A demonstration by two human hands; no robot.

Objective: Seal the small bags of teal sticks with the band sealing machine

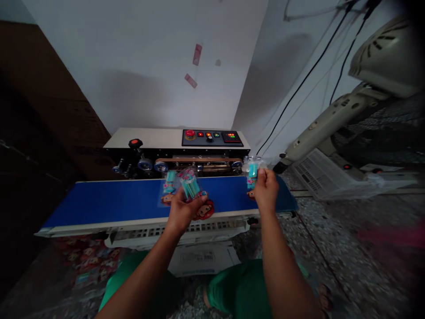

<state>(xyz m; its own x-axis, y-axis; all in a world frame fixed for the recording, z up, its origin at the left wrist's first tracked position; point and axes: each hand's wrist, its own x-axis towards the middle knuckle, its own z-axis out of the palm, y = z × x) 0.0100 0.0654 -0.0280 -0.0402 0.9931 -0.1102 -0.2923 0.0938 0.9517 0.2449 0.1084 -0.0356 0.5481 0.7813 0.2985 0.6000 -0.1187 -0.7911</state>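
Observation:
Over the blue conveyor belt [122,201] of a band sealing machine [146,138], my left hand [184,210] is closed on several clear packets [191,186] with light-blue sticks and red cartoon pictures. A further packet [169,188] lies on the belt just left of that hand. At the belt's right end my right hand [266,188] pinches one clear packet [252,175] of the same kind, upright by its upper right edge. That packet's top is beside the sealer's right intake wheel [237,165]; whether they touch I cannot tell.
A control panel [212,138] with a red button and lit display tops the machine. Lower left, a clear bag [89,261] holds several red-printed packets. A white plastic basket [312,173] and a large grey appliance [385,62] stand at right. Cables hang on the wall.

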